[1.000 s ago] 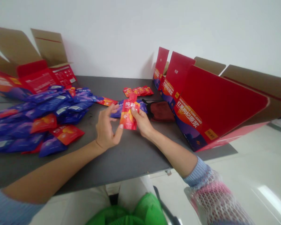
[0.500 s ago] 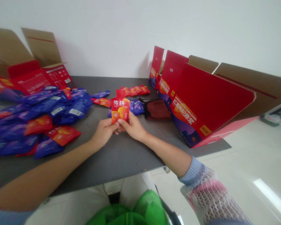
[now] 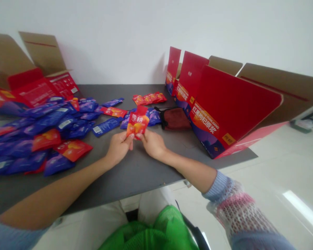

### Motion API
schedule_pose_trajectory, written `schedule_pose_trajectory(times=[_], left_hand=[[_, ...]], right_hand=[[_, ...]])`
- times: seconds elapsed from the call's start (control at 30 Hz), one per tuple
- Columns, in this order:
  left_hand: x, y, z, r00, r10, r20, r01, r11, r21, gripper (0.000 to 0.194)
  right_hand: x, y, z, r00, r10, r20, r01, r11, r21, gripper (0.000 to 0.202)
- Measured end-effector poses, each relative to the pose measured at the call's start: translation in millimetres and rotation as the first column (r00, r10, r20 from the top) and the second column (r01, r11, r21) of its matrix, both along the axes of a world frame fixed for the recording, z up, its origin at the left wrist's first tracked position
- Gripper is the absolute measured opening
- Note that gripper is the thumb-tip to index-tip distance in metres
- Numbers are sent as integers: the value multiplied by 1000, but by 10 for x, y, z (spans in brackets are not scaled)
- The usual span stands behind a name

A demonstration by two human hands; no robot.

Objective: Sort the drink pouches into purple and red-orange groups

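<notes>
- Red sachet (image 3: 137, 124) held up above the desk (image 3: 135, 173) near centre, pinched at its bottom edge by both hands, tilted a bit toward 1 o'clock.
- Left hand (image 3: 118, 147): grip clenched on sachet's lower left corner, thumb and fingers pinching.
- Right hand (image 3: 152, 144): grip clenched on sachet's lower right corner; the two hands are almost touching under it.
- Versus half a second ago: sachet was upright with front text square to camera, now leans right; hands have shifted slightly right and up in frame, same two-hand pinch.
- Versus one second ago: left hand was open beside the sachet, only the right held it; now both hold.
- Pile of blue and red sachets (image 3: 41, 132) at 9 o'clock from hands, well apart, unchanged.
- Loose blue sachet (image 3: 105, 126) at 10 o'clock, near the left hand.
- Row of red sachets (image 3: 149, 98) at 12 o'clock, farther back.
- Dark red pouch (image 3: 174, 118) at 1 o'clock, just beside the red display box (image 3: 232, 107), which sits at 2–3 o'clock.
- Open carton (image 3: 36, 83) at far 10 o'clock behind the pile.
</notes>
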State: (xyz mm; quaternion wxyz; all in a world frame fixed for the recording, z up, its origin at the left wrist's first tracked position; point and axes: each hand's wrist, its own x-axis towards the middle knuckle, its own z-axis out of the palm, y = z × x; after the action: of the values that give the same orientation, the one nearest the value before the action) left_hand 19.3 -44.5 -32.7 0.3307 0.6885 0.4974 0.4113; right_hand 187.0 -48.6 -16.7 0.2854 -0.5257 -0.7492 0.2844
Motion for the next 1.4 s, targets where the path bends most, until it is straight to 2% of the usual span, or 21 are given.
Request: schedule_pose_trajectory(times=[0.13,0.2,0.27,0.37,0.43,0.5,0.57,0.67,0.73,0.8,0.87,0.97,1.07,1.13,1.2,1.4], left_hand=[[25,-2,14,997,-5,79,6,1000,-14,34],[34,40,-8,998,22,54,-20,999,-36,38],[31,79,-25,998,57,31,-57,998,-3,40],[2,99,-6,997,46,68,-52,995,87,33],[-27,94,26,996,-14,87,7,996,85,32],[-53,86,51,989,-103,105,97,993,64,35],[-65,76,56,969,-216,117,212,976,49,37],[-60,59,52,936,-344,75,347,937,-42,41],[-59,56,64,916,-398,58,402,907,-125,45],[-64,65,89,901,-425,83,433,889,-150,45],[-69,84,110,901,-420,113,431,896,-109,42],[-63,119,104,927,-363,90,364,931,13,39],[-46,147,70,948,-316,38,314,948,49,39],[-31,156,59,948,-317,37,317,948,-3,39],[-19,158,68,941,-334,57,337,940,-52,39],[-8,131,114,931,-358,72,364,926,-102,42]], right_hand=[[58,21,81,991,-73,111,62,994,94,35],[31,-21,77,978,-110,180,89,989,121,36],[16,-27,53,980,-103,173,81,988,133,35],[73,80,16,997,-67,-45,73,988,137,32],[132,174,10,968,-67,-242,92,992,92,41],[161,223,31,907,-23,-420,40,999,31,48],[152,212,73,817,46,-574,-79,996,-32,49],[107,144,141,693,61,-718,-184,979,-94,50],[87,108,162,668,48,-743,-175,980,-94,50],[73,88,156,673,50,-738,-170,981,-89,52],[55,75,131,676,64,-734,-183,980,-83,54],[21,61,90,680,98,-726,-185,982,-41,50],[11,67,81,705,23,-709,-49,999,-17,46],[25,81,101,699,-56,-713,67,998,-13,47],[44,95,131,673,-101,-732,115,993,-32,48],[48,115,177,524,-177,-833,-41,972,-232,46]])
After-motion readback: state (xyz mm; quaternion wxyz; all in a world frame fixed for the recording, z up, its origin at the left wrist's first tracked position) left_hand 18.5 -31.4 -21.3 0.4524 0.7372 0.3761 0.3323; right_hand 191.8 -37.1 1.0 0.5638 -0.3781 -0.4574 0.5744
